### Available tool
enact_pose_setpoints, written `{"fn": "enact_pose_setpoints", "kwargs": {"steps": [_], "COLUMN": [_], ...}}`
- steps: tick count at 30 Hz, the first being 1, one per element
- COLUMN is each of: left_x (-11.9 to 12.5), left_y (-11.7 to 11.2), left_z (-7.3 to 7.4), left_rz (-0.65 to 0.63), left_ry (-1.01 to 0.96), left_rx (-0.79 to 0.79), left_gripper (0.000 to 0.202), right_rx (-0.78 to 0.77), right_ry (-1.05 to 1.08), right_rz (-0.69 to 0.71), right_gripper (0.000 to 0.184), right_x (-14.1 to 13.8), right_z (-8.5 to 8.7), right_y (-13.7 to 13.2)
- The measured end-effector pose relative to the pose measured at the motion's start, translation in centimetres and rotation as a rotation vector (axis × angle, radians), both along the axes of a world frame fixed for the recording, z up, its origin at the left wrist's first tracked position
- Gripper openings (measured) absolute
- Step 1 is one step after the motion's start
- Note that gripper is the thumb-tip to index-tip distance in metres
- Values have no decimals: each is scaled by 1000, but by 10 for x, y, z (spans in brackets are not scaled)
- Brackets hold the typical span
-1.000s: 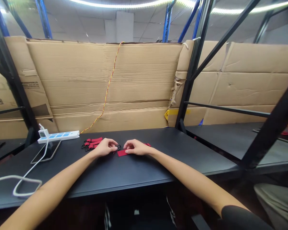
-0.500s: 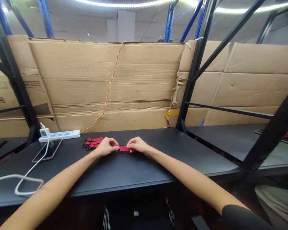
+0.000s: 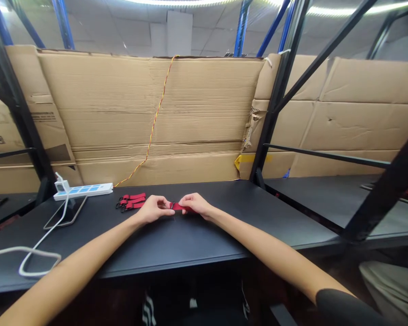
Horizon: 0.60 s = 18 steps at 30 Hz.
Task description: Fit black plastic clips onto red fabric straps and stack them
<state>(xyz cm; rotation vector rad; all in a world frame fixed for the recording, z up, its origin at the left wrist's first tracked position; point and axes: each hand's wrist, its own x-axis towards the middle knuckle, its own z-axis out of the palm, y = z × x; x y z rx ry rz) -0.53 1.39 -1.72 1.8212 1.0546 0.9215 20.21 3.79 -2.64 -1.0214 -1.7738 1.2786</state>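
Observation:
A short red fabric strap (image 3: 177, 207) with a small black clip at its left end is stretched between my hands, just above the black tabletop (image 3: 204, 240). My left hand (image 3: 153, 209) pinches the clip end. My right hand (image 3: 195, 204) pinches the other end, and the fingers of both hands nearly meet. Just left of my left hand lie several similar red straps with black clips (image 3: 131, 201), side by side on the table.
A white power strip (image 3: 83, 191) and a smartphone (image 3: 66, 212) lie at the table's left, with a white cable (image 3: 30, 258) trailing over the front. A cardboard wall (image 3: 149, 113) and black rack posts stand behind. Another bench (image 3: 326, 199) lies to the right.
My hands have drawn closer together and lifted the red strap from the table into a pinch between them. The strap has turned from lying flat to stretched horizontally.

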Motion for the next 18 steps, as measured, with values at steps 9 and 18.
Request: {"fn": "enact_pose_setpoints", "kwargs": {"steps": [9,18], "left_x": [4,4], "left_y": [-4,-4], "left_z": [0,8], "left_rz": [-35,136], "left_ry": [-2,155], "left_rx": [97,257], "left_gripper": [43,25], "right_rx": [-47,259], "right_ry": [101,-168], "right_rz": [109,84], "right_gripper": [18,32], "right_x": [-3,5], "right_z": [6,9], "right_y": [-9,-1]}}
